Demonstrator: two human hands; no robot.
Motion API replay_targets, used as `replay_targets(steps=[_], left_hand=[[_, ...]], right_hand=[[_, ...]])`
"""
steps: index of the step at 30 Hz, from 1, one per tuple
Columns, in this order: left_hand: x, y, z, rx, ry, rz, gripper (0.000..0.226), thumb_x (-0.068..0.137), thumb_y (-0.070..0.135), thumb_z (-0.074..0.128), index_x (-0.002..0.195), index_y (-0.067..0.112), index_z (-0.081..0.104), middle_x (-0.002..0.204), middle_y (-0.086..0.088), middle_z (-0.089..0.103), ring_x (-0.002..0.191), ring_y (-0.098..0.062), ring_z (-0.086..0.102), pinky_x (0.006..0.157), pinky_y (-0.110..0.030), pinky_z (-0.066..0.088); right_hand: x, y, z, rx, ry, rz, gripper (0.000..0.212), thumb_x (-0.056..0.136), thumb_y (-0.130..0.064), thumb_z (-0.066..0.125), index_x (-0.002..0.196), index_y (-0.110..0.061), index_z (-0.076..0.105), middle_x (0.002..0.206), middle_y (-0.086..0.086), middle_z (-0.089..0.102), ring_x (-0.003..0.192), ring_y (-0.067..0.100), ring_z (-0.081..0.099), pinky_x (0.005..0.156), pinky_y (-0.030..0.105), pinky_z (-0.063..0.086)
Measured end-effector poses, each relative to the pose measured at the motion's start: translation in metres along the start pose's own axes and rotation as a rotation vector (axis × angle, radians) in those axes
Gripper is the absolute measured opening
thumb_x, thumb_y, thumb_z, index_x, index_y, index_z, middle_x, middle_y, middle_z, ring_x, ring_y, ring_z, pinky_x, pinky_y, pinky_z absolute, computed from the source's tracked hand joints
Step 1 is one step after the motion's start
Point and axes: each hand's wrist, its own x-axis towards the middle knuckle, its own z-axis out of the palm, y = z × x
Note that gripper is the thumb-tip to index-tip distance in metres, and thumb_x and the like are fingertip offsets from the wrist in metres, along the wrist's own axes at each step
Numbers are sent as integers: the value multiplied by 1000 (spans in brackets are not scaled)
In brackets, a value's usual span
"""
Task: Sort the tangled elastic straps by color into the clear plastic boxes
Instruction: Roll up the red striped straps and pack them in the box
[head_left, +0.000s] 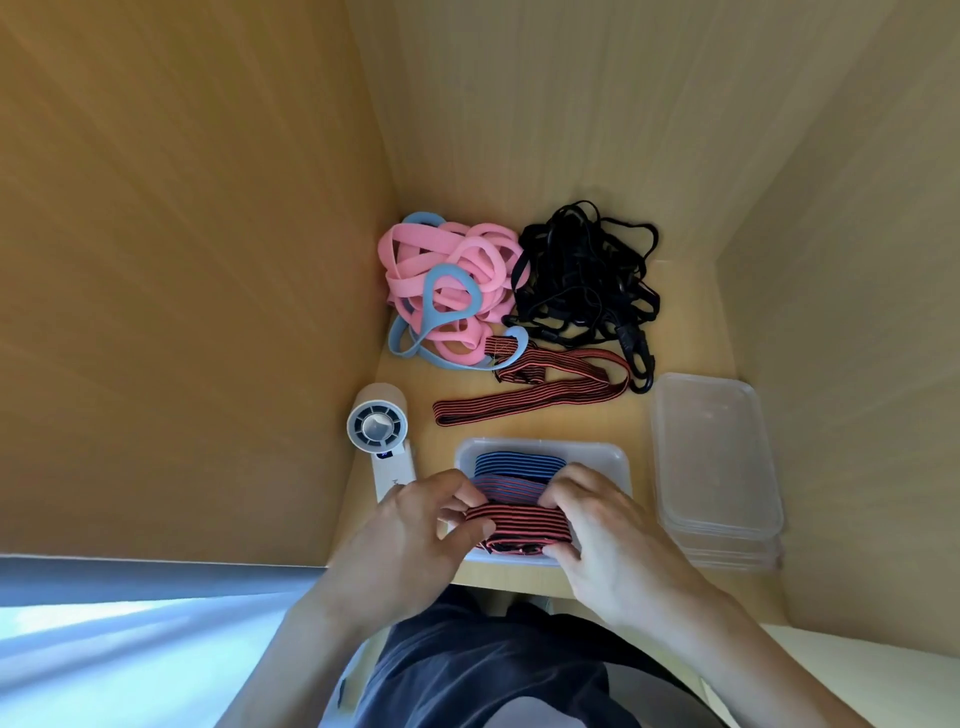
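Observation:
A clear plastic box (602, 460) sits at the near edge of the desk with folded blue-striped straps (519, 464) inside. Over its near half, my left hand (415, 525) and my right hand (608, 525) each pinch an end of a folded red-and-black striped strap (517, 522). Another red-and-black striped strap (535, 389) lies loose behind the box. Farther back are a pink tangle (452, 280) with light-blue straps (431, 306) woven through it, and a black tangle (587, 280) with hooks.
A stack of empty clear boxes (711, 462) stands right of the filled box. A small white handheld fan (379, 431) lies at the left by the wooden side wall. Wooden panels close in the desk on the left, back and right.

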Motion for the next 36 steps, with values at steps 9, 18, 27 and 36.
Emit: replay_targets(steps=[9, 18, 27, 36], left_hand=[[9, -10, -6, 126, 70, 121, 13, 91, 30, 72, 103, 35, 70, 102, 25, 63, 93, -1, 57, 86, -25, 49], [13, -13, -10, 262, -41, 151, 30, 82, 42, 79, 103, 40, 58, 107, 27, 52, 100, 9, 48, 86, -17, 41], [20, -8, 0, 474, -70, 183, 32, 85, 38, 74, 99, 38, 46, 108, 23, 44, 108, 4, 39, 73, -11, 33], [21, -4, -1, 479, -58, 151, 32, 83, 38, 78, 95, 38, 48, 108, 21, 48, 110, -1, 44, 81, -23, 39]], right_hand=[[8, -12, -1, -88, -47, 30, 32, 94, -36, 66, 119, -26, 49, 117, -13, 45, 112, 9, 50, 95, 28, 47], [11, -12, 0, -35, -56, 4, 32, 90, -27, 69, 98, -29, 38, 105, -15, 37, 100, 9, 45, 83, 25, 43], [26, -9, -8, -48, -173, -36, 40, 87, -25, 72, 88, -33, 33, 104, -14, 42, 102, 10, 44, 84, 30, 44], [20, 12, -19, 184, -221, 27, 15, 90, -34, 71, 88, -35, 56, 97, -19, 53, 88, 0, 54, 79, 24, 46]])
